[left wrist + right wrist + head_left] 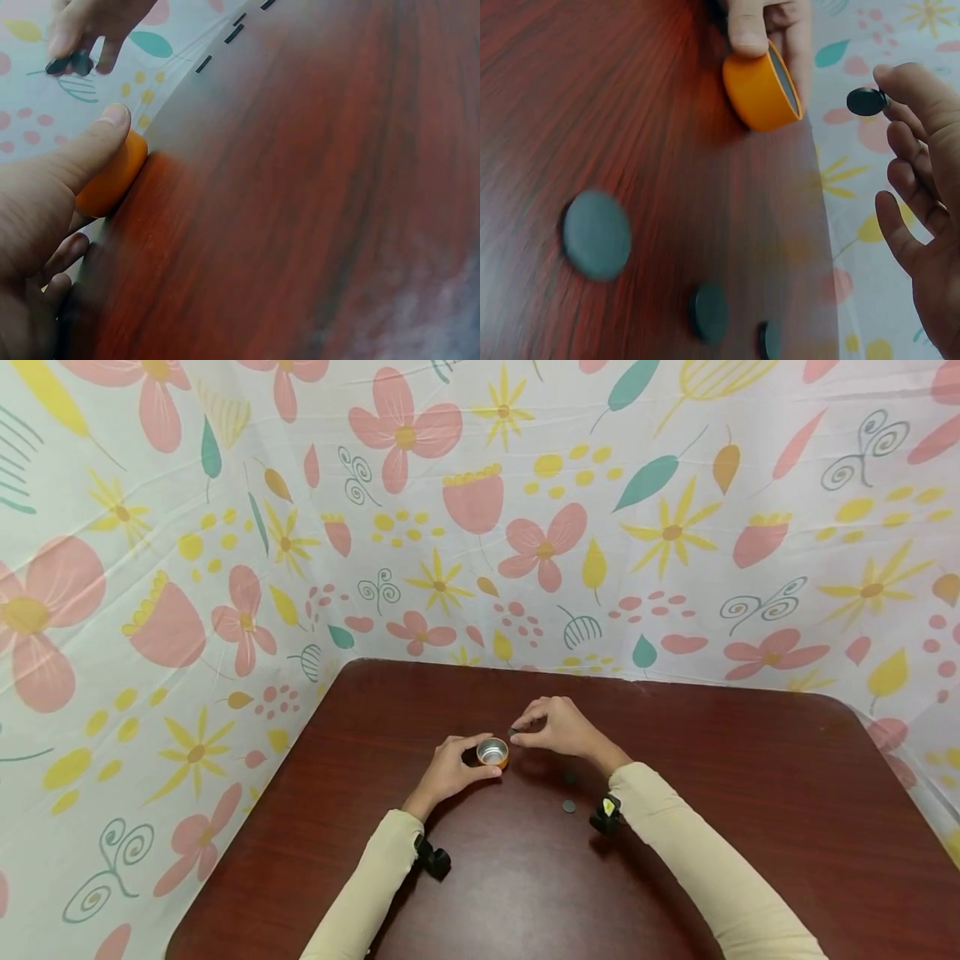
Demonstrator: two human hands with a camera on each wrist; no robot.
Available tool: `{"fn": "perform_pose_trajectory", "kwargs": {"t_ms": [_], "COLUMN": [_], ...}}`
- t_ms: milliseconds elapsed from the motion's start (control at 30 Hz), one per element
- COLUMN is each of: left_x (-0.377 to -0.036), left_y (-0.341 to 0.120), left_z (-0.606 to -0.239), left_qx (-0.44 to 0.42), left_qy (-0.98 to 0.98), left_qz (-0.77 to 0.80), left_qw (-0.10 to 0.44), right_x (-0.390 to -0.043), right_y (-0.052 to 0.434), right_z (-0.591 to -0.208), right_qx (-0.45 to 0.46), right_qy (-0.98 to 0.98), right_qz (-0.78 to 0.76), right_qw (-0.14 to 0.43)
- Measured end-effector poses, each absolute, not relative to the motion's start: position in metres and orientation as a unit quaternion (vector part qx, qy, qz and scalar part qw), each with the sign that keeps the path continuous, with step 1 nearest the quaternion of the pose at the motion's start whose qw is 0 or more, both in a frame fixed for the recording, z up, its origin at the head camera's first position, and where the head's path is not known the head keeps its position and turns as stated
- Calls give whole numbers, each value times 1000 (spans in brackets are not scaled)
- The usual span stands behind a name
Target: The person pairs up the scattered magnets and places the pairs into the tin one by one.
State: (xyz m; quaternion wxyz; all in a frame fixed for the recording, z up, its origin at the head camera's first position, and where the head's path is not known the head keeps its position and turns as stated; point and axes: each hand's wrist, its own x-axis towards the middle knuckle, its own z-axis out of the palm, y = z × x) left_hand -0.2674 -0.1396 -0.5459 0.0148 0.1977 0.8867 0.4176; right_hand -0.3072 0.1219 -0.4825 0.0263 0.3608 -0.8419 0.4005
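Note:
My left hand (450, 770) holds a small round orange cup (492, 752) with a silvery inside, its thumb on one side and fingers on the other. The cup stands upright on the table, its mouth facing up. Just to the right and slightly above the rim, my right hand (566, 728) pinches a dark round disc (866, 101) between thumb and fingertip. In the right wrist view, that hand's other fingers are loosely bent. Several similar discs lie flat on the table, among them a near grey-green disc (598, 235), a middle disc (709, 313) and a farther disc (769, 340).
The dark red-brown wooden table (510, 893) has rounded far corners. Behind it and along the left hangs a white cloth (465, 577) with flowers and leaves. A black wrist camera (432, 858) sits on the left sleeve, another black wrist camera (604, 817) on the right.

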Motion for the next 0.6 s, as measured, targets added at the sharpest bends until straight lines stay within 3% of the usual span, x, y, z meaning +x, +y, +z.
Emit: {"fn": "perform_pose_trajectory", "kwargs": {"t_ms": [300,600], "left_x": [-268,-270], "left_y": [-141,-140], "left_z": [-548,-549], "left_qx": [210,235], "left_qy": [882,876], "left_qz": [421,420], "left_qw": [16,2], "right_x": [-314,-316], "right_y": [97,88], "right_z": [-493,-505], "right_qx": [347,352], "right_qy": [-837,-851], "right_qz": [422,390], "right_qw": [-16,-18]}}
